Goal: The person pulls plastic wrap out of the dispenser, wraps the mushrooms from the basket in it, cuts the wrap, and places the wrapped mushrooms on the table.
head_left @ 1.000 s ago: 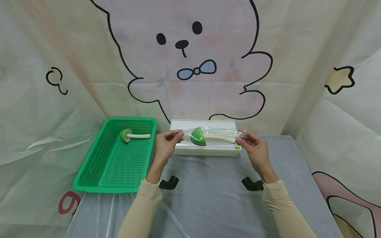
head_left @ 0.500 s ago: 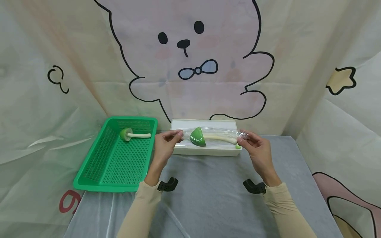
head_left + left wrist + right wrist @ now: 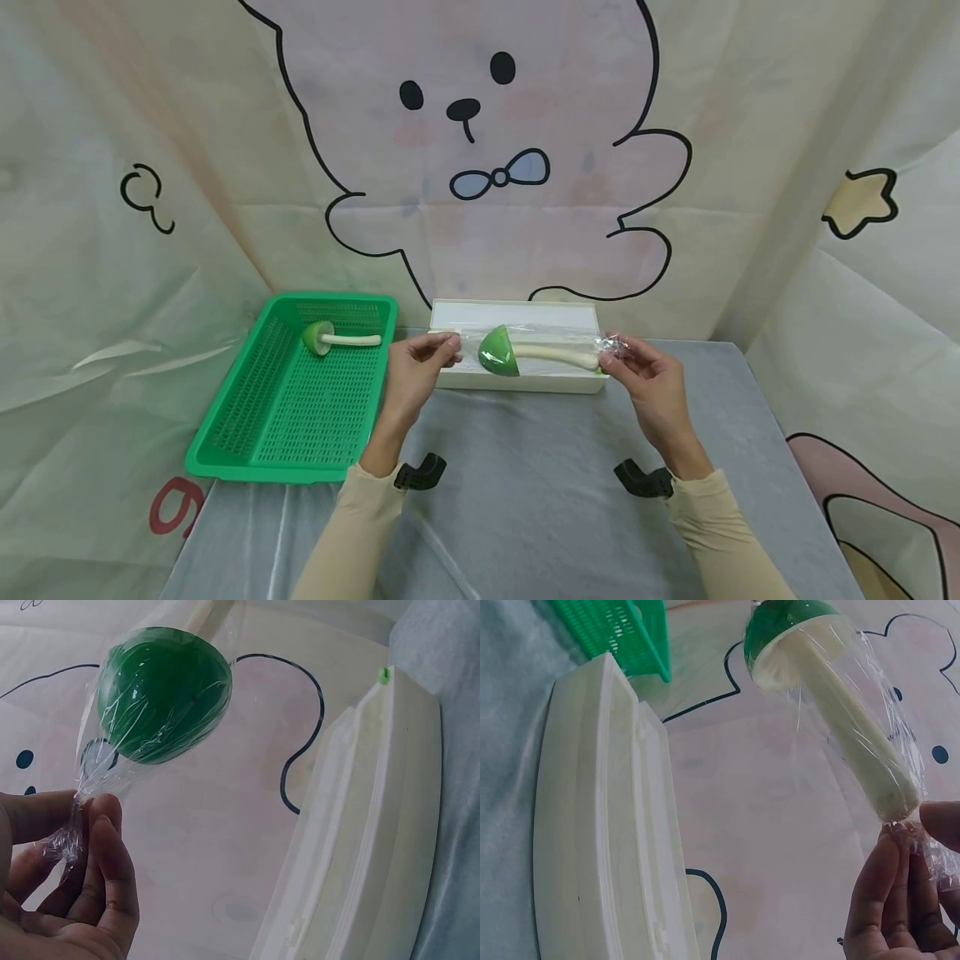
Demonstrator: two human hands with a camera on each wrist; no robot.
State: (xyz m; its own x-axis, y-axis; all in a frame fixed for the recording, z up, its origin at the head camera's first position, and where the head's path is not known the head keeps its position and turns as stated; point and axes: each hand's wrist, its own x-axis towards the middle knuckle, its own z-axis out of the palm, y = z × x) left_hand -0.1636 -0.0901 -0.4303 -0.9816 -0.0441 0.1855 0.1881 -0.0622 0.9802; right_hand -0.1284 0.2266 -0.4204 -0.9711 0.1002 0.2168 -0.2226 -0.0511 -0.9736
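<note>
A toy mushroom [image 3: 498,352] with a green cap and a pale stem hangs level between my hands, wrapped in clear plastic film [image 3: 161,697]. My left hand [image 3: 415,371] pinches the gathered film end beside the cap. At the stem's foot, the bunched film [image 3: 941,862] is pinched between the thumb and fingers of my right hand [image 3: 651,392]. Behind and below the wrapped mushroom stands a long white box [image 3: 517,382], with a small green piece on its edge [image 3: 384,676].
To the left, a green plastic basket [image 3: 300,475] holds a second, smaller green-capped mushroom [image 3: 318,338]. A grey cloth [image 3: 525,500] covers the table. A printed curtain [image 3: 570,250] rises behind the box and basket.
My right hand has shifted slightly to the right, so my hands are a little farther apart. The mushroom's cap sits slightly lower. Both hands keep pinching the film ends.
</note>
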